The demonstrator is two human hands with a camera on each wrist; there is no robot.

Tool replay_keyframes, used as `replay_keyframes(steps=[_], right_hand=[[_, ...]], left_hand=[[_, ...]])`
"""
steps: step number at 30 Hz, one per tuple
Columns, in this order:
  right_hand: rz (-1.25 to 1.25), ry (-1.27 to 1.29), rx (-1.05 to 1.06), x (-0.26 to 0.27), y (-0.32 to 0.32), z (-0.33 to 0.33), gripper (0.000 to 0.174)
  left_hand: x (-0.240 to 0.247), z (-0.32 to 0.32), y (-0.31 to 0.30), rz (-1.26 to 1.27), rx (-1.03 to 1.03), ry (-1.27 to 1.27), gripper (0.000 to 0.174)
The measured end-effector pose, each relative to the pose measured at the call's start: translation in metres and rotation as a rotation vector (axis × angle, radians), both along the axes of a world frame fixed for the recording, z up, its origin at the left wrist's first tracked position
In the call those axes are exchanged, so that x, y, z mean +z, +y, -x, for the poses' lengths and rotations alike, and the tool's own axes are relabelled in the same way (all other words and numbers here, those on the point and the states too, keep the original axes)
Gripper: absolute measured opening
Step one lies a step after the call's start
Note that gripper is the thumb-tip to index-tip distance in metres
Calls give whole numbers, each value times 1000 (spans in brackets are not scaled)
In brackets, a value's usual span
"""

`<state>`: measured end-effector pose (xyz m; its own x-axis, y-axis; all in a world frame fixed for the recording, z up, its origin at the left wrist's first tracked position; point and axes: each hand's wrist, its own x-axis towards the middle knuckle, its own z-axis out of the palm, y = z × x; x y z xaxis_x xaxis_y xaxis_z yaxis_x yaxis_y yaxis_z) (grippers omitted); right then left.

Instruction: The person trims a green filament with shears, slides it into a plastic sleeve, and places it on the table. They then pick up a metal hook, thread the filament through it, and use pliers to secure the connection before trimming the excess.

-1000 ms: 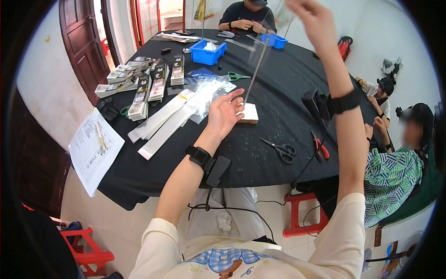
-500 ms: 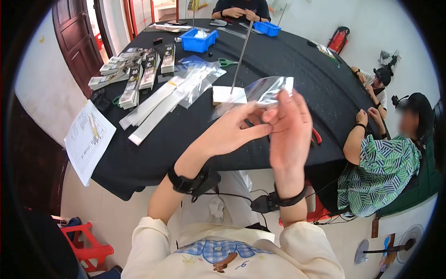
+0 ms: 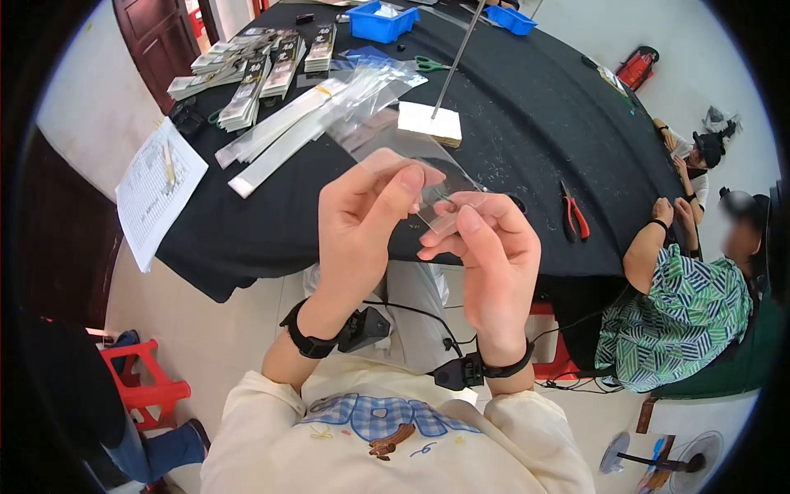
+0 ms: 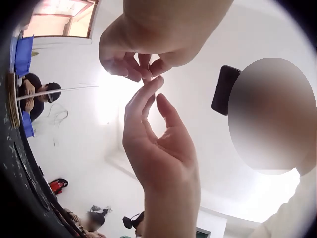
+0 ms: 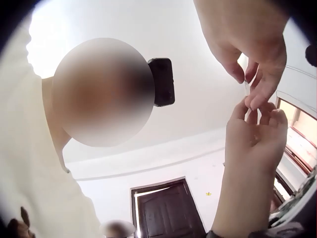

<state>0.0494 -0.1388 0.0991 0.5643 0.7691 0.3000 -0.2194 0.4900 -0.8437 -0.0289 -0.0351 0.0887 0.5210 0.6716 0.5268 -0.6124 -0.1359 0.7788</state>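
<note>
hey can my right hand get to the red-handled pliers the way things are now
Probably yes: the red-handled pliers lie uncovered on the black tablecloth, right of your right hand. That hand pinches clear plastic, though, so would likely need to let go first.

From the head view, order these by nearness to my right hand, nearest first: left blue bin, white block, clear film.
1. Clear film: pinched by the right hand.
2. White block: ahead, slightly left.
3. Left blue bin: well beyond the block, ahead-left.
</note>
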Motion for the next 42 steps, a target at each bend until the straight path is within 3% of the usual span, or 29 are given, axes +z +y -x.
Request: replay_keyframes(steps=[5,19,28,34,37,42], right_hand=[[19,-65,42,-5,-5,1,11],[71,-16,85,-2,-8,2,12],[110,-123,59,-7,0,5,12],[325,-184,-17,8,5,-3,23],[410,-298,31,22,20,-21,30],[460,-292,220,29,55,-38,27]], left_hand=[[5,6,0,-24,-14,-1,12],[6,12,-1,-120,41,125,10],[-2,17,4,-119,39,180,10],[-6,22,10,-53,13,180,11],[-7,25,12,-46,14,197,13],[-18,25,19,-30,-19,195,12]])
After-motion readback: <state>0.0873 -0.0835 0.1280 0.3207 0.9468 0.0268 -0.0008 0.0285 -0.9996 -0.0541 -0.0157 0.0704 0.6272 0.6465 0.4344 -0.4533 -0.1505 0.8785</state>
